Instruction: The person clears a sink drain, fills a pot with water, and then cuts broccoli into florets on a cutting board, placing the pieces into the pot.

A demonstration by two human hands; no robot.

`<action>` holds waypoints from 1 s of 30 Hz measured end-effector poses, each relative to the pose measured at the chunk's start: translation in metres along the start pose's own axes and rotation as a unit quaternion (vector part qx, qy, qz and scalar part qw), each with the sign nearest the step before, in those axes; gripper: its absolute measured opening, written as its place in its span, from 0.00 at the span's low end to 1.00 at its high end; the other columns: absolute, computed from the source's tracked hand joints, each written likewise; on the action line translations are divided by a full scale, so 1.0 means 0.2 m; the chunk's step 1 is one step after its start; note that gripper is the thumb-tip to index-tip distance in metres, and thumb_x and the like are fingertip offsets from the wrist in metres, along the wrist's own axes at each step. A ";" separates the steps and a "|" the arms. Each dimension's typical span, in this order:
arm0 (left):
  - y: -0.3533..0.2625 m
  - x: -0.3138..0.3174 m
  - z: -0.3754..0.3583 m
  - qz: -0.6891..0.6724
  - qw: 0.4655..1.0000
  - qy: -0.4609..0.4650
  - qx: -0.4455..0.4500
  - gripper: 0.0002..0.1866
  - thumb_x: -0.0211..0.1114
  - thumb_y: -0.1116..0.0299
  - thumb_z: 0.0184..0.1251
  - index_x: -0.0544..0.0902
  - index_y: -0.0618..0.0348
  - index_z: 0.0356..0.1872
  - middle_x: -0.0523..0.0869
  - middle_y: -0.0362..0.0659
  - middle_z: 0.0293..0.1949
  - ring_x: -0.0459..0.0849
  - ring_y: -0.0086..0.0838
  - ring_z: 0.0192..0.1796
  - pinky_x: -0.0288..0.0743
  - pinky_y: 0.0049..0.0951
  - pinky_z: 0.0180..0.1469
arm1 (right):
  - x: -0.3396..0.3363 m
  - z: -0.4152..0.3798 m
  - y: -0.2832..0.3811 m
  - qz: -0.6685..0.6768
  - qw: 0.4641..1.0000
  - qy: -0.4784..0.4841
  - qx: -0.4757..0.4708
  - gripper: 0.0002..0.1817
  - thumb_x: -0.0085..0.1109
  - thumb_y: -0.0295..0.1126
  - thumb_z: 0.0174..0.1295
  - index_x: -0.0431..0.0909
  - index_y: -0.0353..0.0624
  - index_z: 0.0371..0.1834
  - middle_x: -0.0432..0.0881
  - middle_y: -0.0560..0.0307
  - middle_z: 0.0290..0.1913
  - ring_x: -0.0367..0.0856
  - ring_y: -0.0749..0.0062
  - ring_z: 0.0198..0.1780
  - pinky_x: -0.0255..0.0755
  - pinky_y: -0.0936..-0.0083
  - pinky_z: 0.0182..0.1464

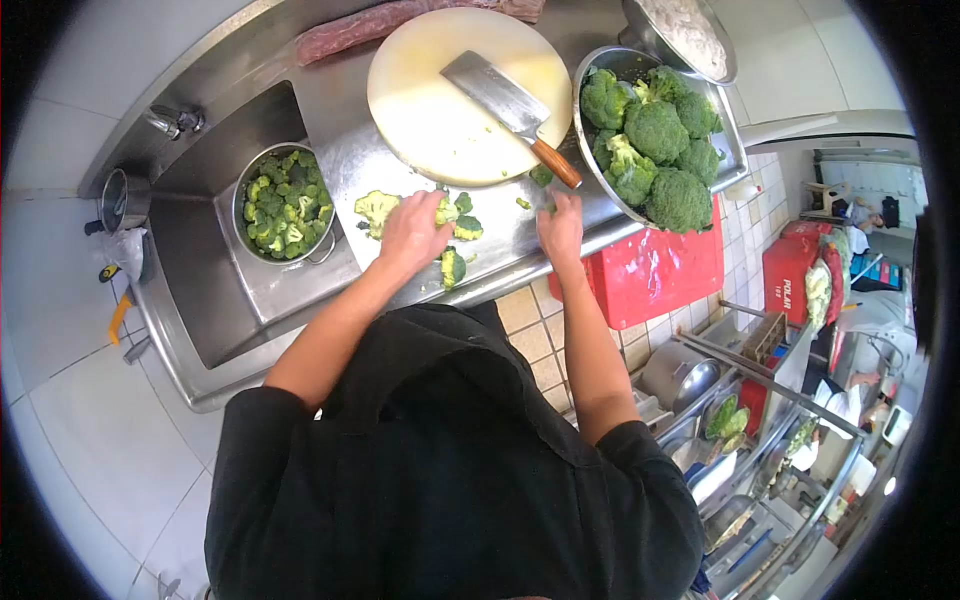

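On the steel counter, my left hand (412, 236) is closed over cut broccoli florets (446, 210), with its fingertips partly hidden among them. More pieces lie around it: a large pale-cut broccoli piece (376, 211) to the left and a floret (453, 267) nearer me. My right hand (560, 228) is at the counter's front edge below the cleaver (500, 95), its fingers curled together; what they hold, if anything, does not show. A small broccoli scrap (523, 203) sits just left of it. The cleaver rests on a round white cutting board (420, 120), handle towards my right hand.
A metal bowl (582, 130) of whole broccoli heads (655, 130) stands right of the board. In the sink (190, 270) sits a pot of cut florets (288, 205). A long piece of meat (370, 25) lies behind the board. Below the counter is a red container (655, 275).
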State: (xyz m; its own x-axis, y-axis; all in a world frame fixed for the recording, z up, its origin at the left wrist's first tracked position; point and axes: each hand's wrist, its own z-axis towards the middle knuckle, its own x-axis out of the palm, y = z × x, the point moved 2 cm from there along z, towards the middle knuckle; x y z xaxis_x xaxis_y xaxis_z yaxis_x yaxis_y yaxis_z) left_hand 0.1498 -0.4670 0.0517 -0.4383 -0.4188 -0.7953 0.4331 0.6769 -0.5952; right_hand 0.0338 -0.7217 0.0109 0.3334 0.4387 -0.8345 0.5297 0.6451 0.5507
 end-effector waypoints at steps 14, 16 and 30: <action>0.10 0.04 -0.03 -0.373 0.918 0.051 -0.125 0.32 0.78 0.68 0.56 0.72 0.60 0.61 0.86 0.50 0.46 0.85 0.26 0.41 0.80 0.29 0.42 | 0.17 0.15 -0.11 0.361 0.912 0.108 0.161 0.25 0.52 0.25 0.57 0.74 0.42 0.61 0.82 0.44 0.49 0.83 0.55 0.42 0.77 0.64 0.37; 0.12 0.02 -0.05 -0.424 0.895 0.062 -0.121 0.33 0.78 0.68 0.58 0.72 0.61 0.63 0.86 0.47 0.44 0.85 0.24 0.38 0.79 0.26 0.39 | 0.11 0.03 0.00 0.621 0.702 0.177 0.301 0.24 0.53 0.25 0.56 0.78 0.44 0.59 0.81 0.56 0.43 0.79 0.77 0.37 0.66 0.80 0.24; 0.17 -0.11 0.12 -0.317 0.941 -0.027 -0.114 0.32 0.80 0.62 0.56 0.75 0.68 0.57 0.88 0.47 0.38 0.85 0.24 0.34 0.80 0.26 0.34 | -0.22 0.17 0.51 -0.166 0.945 -0.167 -0.226 0.19 0.66 0.35 0.59 0.79 0.43 0.52 0.78 0.42 0.56 0.81 0.44 0.52 0.74 0.51 0.54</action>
State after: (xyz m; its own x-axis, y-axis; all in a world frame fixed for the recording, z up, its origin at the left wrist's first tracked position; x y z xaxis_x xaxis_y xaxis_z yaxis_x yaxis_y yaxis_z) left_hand 0.1936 -0.4491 0.0458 -0.5087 -0.8083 -0.2964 -0.0853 0.3899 -0.9169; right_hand 0.0999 -0.6966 0.1022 0.4755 -0.0088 -0.8797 0.2857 0.9473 0.1450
